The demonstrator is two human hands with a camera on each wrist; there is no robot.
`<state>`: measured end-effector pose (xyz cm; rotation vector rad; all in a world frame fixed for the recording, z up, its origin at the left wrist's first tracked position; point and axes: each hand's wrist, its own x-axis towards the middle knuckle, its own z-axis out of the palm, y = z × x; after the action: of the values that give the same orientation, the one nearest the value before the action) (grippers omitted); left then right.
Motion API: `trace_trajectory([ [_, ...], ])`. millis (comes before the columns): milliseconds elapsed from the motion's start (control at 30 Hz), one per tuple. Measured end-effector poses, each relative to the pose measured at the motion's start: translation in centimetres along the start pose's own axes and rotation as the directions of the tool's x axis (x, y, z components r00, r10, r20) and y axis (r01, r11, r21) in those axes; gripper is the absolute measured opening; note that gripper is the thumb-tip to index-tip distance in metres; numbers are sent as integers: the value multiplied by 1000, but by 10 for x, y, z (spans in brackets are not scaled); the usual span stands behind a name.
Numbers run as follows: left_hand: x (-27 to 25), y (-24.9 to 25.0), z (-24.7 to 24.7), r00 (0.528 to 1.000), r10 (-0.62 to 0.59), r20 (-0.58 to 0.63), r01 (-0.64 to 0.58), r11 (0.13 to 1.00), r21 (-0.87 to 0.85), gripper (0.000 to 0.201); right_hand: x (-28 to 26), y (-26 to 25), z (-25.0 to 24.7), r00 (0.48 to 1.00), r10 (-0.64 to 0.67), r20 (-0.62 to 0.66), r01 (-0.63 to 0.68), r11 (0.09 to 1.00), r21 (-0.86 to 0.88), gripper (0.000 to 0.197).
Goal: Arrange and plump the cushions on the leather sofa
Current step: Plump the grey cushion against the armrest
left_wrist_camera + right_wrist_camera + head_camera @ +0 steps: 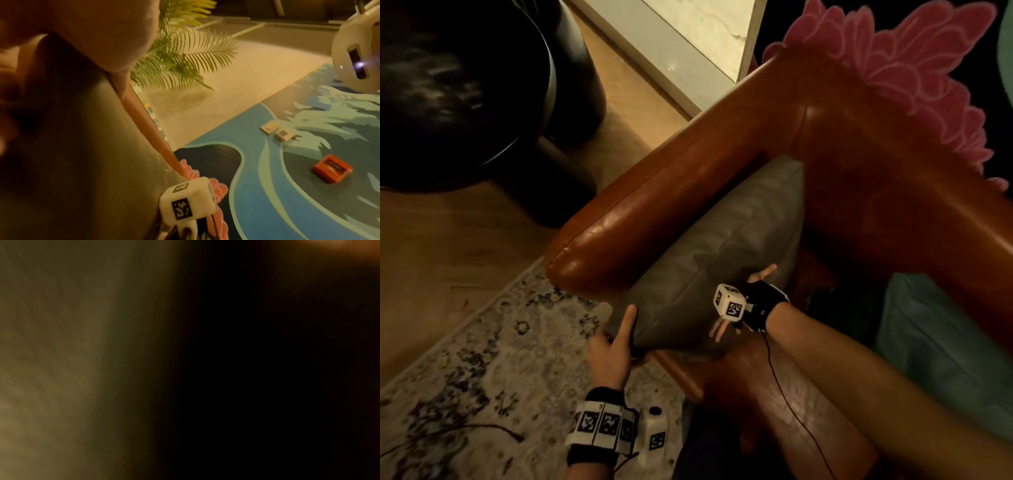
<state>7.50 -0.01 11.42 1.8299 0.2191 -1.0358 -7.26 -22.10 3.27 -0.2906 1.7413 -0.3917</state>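
Observation:
A grey-olive cushion (722, 246) stands on edge on the brown leather sofa (893, 212), leaning against its left armrest (654, 212). My left hand (613, 346) holds the cushion's near lower corner, thumb lying up along the face, fingers hidden behind it. My right hand (751, 284) presses on the cushion's right side with fingers spread. The left wrist view shows my palm (92, 32) against the same cushion (82, 146). In the right wrist view there is only a blurred strip of olive fabric (51, 369) and darkness. A teal cushion (935, 342) lies on the seat to the right.
A black round piece of furniture (465, 85) stands on the wood floor left of the armrest. A pale patterned rug (482, 359) lies under me. Behind the sofa are a pink-petalled rug edge (893, 68), a palm plant (180, 56) and an orange box (332, 168).

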Motion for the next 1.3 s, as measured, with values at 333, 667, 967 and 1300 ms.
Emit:
trace_trajectory([
  [333,-15,-33,-1,995,104,7,-100,941,323,27,12,-68,-96,963,-255,-80,247,963,-106,86],
  [667,-49,-3,-15,992,128,23,-128,938,322,42,-43,-166,-81,618,-783,71,668,475,-574,28],
  [967,-47,-10,6,978,168,126,-210,783,586,41,-59,-164,-86,624,-721,303,677,304,-670,41],
  [1300,-76,-12,47,795,500,343,-469,149,871,67,-92,-5,-107,203,-533,822,638,-564,-524,63],
])
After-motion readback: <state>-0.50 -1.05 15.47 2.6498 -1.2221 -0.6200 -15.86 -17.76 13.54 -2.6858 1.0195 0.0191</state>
